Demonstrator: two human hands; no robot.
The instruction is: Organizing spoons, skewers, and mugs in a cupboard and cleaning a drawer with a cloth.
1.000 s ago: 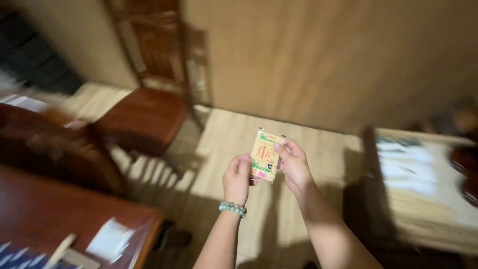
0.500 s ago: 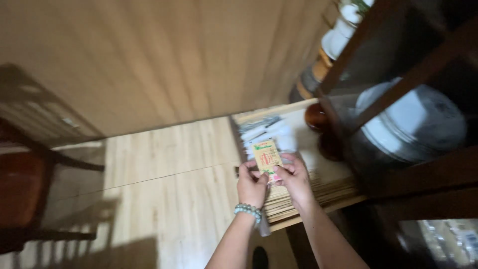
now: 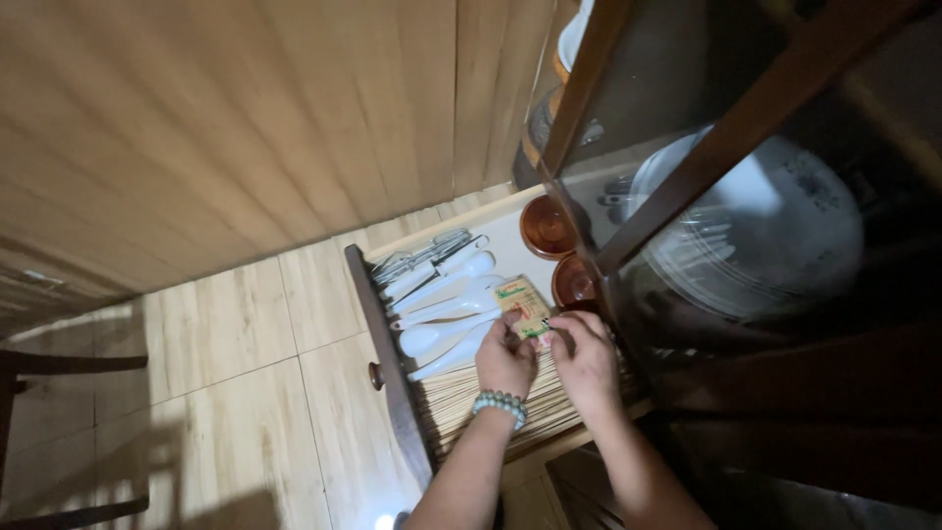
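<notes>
Both hands hold a small yellow packet with green and red print, over an open wooden drawer. My left hand, with a green bead bracelet at the wrist, pinches the packet's lower left edge. My right hand pinches its lower right corner. Beneath the packet lie several white spoons and a thick layer of pale chopsticks. Two brown lidded bowls sit at the drawer's back.
A dark wooden cabinet with glass doors rises on the right, with a large white plate behind the glass. A wood-panelled wall and pale tile floor fill the left. A chair's edge shows at far left.
The view swung right, from the chair and table to the cabinet. Both hands carried the packet from above the floor to above the open drawer.
</notes>
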